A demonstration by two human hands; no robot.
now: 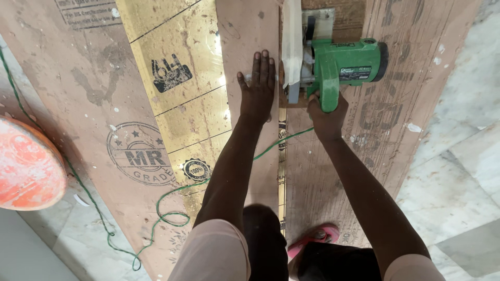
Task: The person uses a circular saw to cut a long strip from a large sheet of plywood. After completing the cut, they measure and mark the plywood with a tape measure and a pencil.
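Observation:
My right hand (325, 112) grips the handle of a green handheld circular saw (341, 67), which rests on a brown plywood sheet (385, 130). My left hand (258, 88) lies flat, fingers spread, on a narrow plywood strip (247, 31) just left of the saw's blade guard. A straight cut line runs back from the saw toward me between the strip and the wider sheet. The blade itself is hidden under its grey and white guard.
A glossy gold laminate sheet (182, 78) lies left of the strip on a larger stamped plywood board (78, 93). A green cord (172, 208) loops across the boards. An orange round object (26, 164) sits at the left. A pink sandal (312, 239) and marble floor (458, 156) show.

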